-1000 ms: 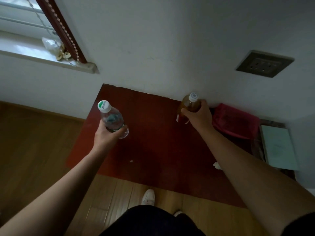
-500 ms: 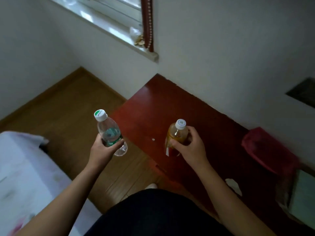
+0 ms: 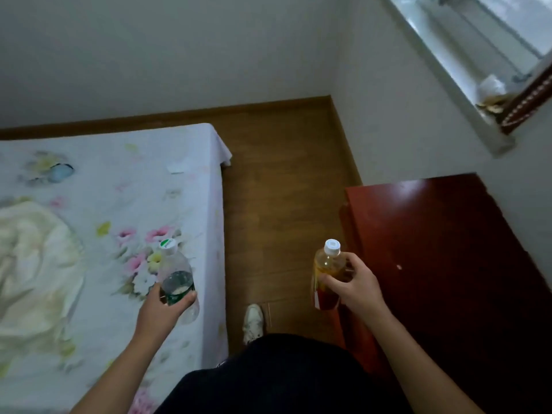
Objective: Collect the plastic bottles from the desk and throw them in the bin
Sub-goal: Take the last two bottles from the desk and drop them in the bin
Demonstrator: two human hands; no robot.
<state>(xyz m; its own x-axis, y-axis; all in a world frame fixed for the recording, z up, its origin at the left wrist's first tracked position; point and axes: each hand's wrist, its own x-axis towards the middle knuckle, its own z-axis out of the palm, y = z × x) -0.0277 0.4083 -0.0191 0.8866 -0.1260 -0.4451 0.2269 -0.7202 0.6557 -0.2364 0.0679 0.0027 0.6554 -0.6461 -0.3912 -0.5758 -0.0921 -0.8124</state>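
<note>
My left hand [image 3: 162, 309] grips a clear water bottle [image 3: 176, 274] with a white and green cap, held upright over the edge of the bed. My right hand [image 3: 355, 289] grips an amber drink bottle [image 3: 327, 265] with a white cap and a red label, held upright just left of the desk's corner. The dark red desk [image 3: 448, 249] stands at the right, with a small white speck on its top. No bin is in view.
A bed [image 3: 104, 204] with a floral sheet and a cream blanket fills the left. A strip of wooden floor [image 3: 283, 189] runs between bed and desk, my white shoe [image 3: 253, 322] on it. A window sill [image 3: 466, 94] with small items is at the upper right.
The view has swung left, away from the desk toward the bed. Both bottles have left the desk top and travel with my hands over the floor gap and the bed's edge.
</note>
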